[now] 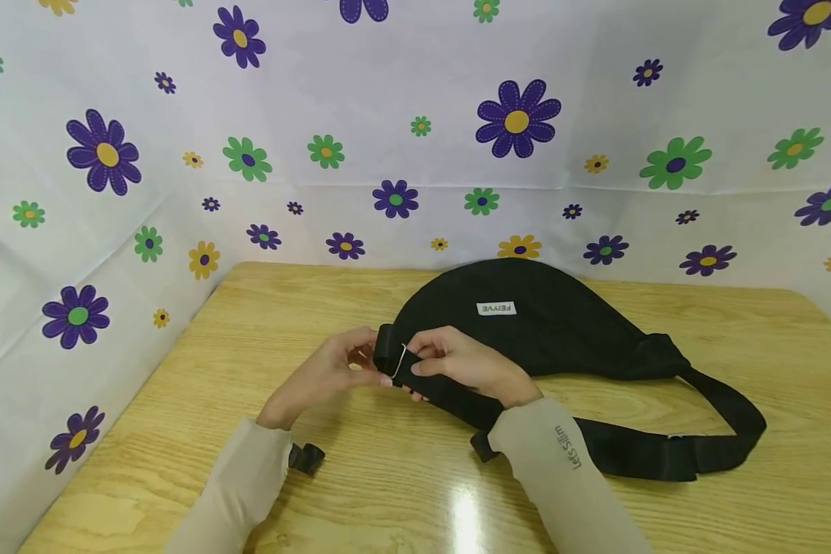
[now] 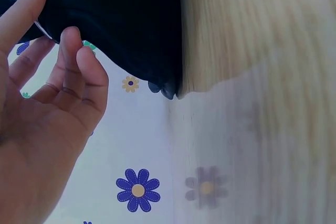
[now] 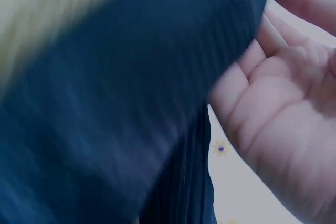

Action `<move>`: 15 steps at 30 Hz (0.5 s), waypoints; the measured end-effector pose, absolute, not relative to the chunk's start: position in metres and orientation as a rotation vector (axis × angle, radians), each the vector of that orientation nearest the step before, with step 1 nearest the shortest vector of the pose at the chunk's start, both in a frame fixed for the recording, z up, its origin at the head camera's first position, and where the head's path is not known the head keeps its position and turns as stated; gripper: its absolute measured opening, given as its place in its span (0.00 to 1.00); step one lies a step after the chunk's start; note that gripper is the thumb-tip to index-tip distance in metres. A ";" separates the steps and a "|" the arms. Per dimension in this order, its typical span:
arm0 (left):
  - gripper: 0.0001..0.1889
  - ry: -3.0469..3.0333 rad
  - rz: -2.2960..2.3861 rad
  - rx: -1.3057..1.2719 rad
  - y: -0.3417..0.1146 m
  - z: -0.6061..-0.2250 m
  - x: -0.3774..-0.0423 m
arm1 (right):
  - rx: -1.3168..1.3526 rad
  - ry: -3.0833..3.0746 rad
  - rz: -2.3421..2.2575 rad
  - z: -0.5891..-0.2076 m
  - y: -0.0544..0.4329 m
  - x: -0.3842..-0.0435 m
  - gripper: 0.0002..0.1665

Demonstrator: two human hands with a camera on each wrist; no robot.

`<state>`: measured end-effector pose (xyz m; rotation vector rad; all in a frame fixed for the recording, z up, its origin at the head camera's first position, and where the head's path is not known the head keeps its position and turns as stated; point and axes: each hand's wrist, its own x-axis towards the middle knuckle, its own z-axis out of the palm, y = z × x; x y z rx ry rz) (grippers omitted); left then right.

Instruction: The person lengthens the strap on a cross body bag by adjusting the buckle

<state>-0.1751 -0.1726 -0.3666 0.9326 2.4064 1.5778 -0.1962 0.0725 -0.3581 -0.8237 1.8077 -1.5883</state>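
Note:
A black sling bag [image 1: 526, 323] with a white label [image 1: 496, 308] lies on the table, its label upside down from here. Its black strap [image 1: 450, 396] runs from the left end towards the front, with a thin metal slider [image 1: 399, 362] on it. My left hand [image 1: 332, 368] holds the folded strap end beside the slider, between thumb and fingers. Just right of the slider, my right hand [image 1: 467, 363] pinches the strap. The left wrist view shows the bag [image 2: 121, 19] beyond the curled left fingers. Close to the right wrist camera, the strap [image 3: 115, 93] is blurred.
The wooden table [image 1: 201, 385] carries everything. More of the strap [image 1: 637, 450] loops over its right side. Small black pieces show by each sleeve, one a black band [image 1: 308, 459]. A flower-patterned cloth [image 1: 450, 61] hangs behind and at the left.

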 end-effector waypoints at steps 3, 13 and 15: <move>0.17 2.417 1.571 0.921 -0.173 -0.366 -0.175 | -0.848 1.846 -1.498 -0.357 0.081 -0.199 0.08; 0.17 2.391 1.587 0.928 -0.169 -0.367 -0.175 | -0.874 1.812 -1.632 -0.364 0.071 -0.198 0.07; 0.19 2.377 1.591 0.913 -0.169 -0.367 -0.175 | -0.859 1.835 -1.641 -0.366 0.070 -0.198 0.07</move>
